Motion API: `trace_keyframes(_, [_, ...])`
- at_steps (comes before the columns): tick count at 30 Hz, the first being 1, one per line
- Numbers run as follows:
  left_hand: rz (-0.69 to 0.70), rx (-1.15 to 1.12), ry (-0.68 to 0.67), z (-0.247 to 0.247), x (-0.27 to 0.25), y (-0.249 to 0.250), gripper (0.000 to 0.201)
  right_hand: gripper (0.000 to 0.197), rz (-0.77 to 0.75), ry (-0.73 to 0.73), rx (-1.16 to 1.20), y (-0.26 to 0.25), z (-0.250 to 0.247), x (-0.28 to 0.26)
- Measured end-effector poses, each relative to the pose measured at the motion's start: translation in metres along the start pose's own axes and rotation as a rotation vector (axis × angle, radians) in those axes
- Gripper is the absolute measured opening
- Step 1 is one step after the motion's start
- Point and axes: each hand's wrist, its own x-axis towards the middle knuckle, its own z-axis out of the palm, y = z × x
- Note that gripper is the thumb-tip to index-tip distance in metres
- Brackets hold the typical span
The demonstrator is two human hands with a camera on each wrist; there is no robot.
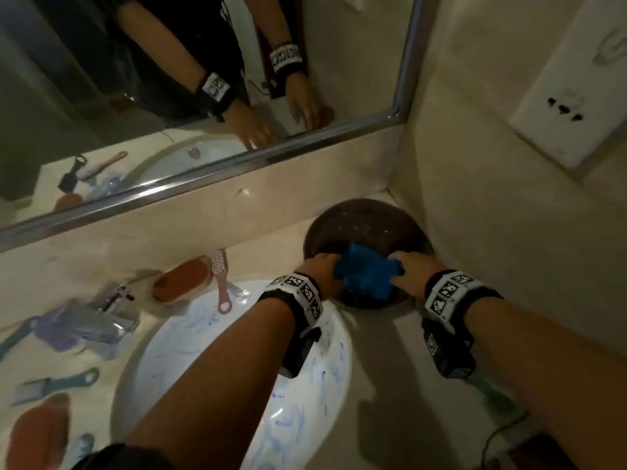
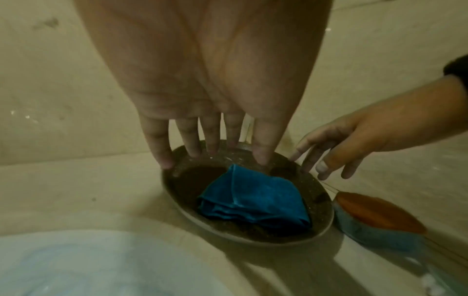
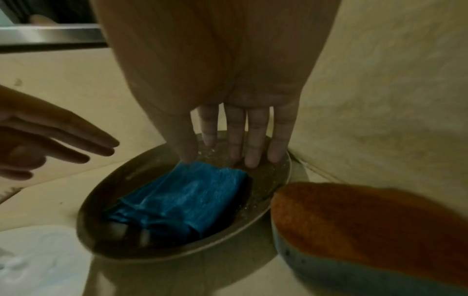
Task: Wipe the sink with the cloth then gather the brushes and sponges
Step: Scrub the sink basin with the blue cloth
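Observation:
A folded blue cloth (image 1: 364,276) (image 2: 253,200) (image 3: 182,196) lies in a dark round dish (image 1: 359,218) (image 2: 253,239) (image 3: 268,180) in the counter's back right corner. My left hand (image 1: 320,266) (image 2: 212,158) hangs at the cloth's left side with straight fingers at the dish rim. My right hand (image 1: 410,269) (image 3: 228,158) hangs at the cloth's right side, fingers straight, thumb tip touching a corner of the cloth. Neither hand grips anything. The white sink (image 1: 190,351) carries blue streaks. An orange-bristled brush (image 2: 380,218) (image 3: 367,220) sits right of the dish.
Left of the sink lie an orange brush (image 1: 181,279), a pink brush (image 1: 220,283), a purple brush (image 1: 68,329), a teal brush (image 1: 54,385) and another orange brush (image 1: 37,432) around the tap (image 1: 115,300). Walls and a mirror (image 1: 169,96) close in the corner.

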Motion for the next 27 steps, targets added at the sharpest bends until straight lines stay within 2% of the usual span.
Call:
trace_keyframes(6, [-0.049,-0.063,-0.032,0.012,0.049,0.011,0.068,0.058,0.023,-0.039,0.051,0.017,0.018,0.037])
trace_keyframes(11, [-0.11,-0.079,-0.01,0.027,0.078,0.009,0.076,0.066,0.037,0.015,0.079,0.023,0.028,0.06])
trace_keyframes(13, [-0.136,-0.107,0.024,0.029,0.084,0.008,0.078,0.059,0.033,0.023,0.079,0.025,0.03,0.064])
trace_keyframes(15, [-0.135,-0.158,0.036,0.03,0.088,0.007,0.076,0.042,0.024,0.046,0.094,0.025,0.032,0.066])
trace_keyframes(20, [-0.103,-0.163,0.015,0.034,0.079,0.008,0.044,0.022,-0.002,0.036,0.066,0.023,0.031,0.063])
trace_keyframes(27, [-0.141,-0.167,0.096,0.022,0.039,0.001,0.04,0.016,-0.111,0.049,0.276,0.004,0.007,0.037])
